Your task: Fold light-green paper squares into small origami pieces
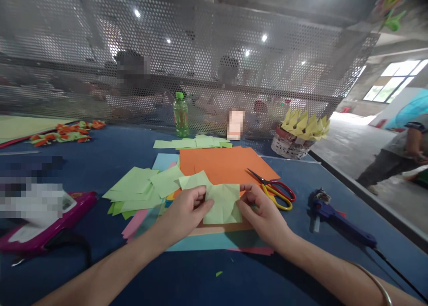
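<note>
Left forearm (pixel 120 263) and right forearm (pixel 321 266) were bare. Thin, smooth bangle (pixel 377 283), pale metallic in colour, circled right forearm; its curved band showed soft shine.

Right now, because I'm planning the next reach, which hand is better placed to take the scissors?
Probably the right hand: the scissors lie just beyond it; the left hand is farther, across the green paper both hold.

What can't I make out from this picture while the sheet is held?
All in the head view:
- Back of the pale green sheet: faces away from the camera.
- Orange-and-blue thing: partly covered by the left hand and paper.
- Print on the white label: pixelated.
- Background beyond the perforated screen: obscured by mesh and blur.
- Black cord's far end: cut off, lower right.
</note>
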`<state>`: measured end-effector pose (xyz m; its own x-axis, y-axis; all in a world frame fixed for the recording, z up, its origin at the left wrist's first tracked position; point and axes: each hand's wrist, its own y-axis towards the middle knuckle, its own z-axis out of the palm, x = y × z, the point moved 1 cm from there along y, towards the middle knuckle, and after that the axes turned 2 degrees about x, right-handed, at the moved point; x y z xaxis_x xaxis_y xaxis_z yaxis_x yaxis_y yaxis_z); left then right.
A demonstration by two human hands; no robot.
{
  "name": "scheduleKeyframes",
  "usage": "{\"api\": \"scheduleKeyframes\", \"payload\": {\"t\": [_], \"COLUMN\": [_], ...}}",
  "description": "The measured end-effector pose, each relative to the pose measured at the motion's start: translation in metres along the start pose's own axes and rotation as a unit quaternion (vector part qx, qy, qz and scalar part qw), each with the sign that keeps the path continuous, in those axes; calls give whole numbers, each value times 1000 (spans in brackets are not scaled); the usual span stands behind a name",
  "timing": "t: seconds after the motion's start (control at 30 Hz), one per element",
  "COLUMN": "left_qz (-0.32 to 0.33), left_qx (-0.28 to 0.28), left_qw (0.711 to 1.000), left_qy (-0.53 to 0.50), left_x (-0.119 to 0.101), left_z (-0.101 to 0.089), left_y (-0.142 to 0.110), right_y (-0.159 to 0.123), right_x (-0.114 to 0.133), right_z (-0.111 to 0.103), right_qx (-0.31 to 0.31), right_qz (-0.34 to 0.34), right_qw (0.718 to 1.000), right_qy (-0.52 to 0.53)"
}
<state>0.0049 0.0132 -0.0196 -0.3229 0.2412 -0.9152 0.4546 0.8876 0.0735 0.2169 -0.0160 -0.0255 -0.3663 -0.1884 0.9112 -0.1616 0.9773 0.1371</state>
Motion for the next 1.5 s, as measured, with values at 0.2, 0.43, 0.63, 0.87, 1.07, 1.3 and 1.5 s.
{"api": "scheduleKeyframes", "payload": {"t": [0.2,0.43,0.63,0.87,1.07,1.3,1.5], "left_qz": [3,3,3,-1,-4,-2,0], "left_qx": [-2,-4,-9,-12,-14,-21,-25], "left_qw": [1000,1000,1000,1000,1000,999,998], "left_qy": [4,11,13,15,23,37,50], "left_x": [-1,0,0,-1,1,0,-2], "left_z": [-1,-1,-2,-2,-2,-4,-4], "left_y": [1,0,1,1,1,1,1], "right_y": [1,0,0,-1,-6,-9,-6], "right_x": [-2,0,-1,-2,4,8,7], "right_z": [-1,-1,-2,-2,-7,-10,-8], "right_qx": [-3,-5,-13,-32,-86,-48,-69], "right_qz": [10,13,19,-26,-105,-224,-286], "right_qw": [1000,1000,999,997,976,945,910], "right_qy": [4,-5,-27,-65,-169,-233,-292]}}
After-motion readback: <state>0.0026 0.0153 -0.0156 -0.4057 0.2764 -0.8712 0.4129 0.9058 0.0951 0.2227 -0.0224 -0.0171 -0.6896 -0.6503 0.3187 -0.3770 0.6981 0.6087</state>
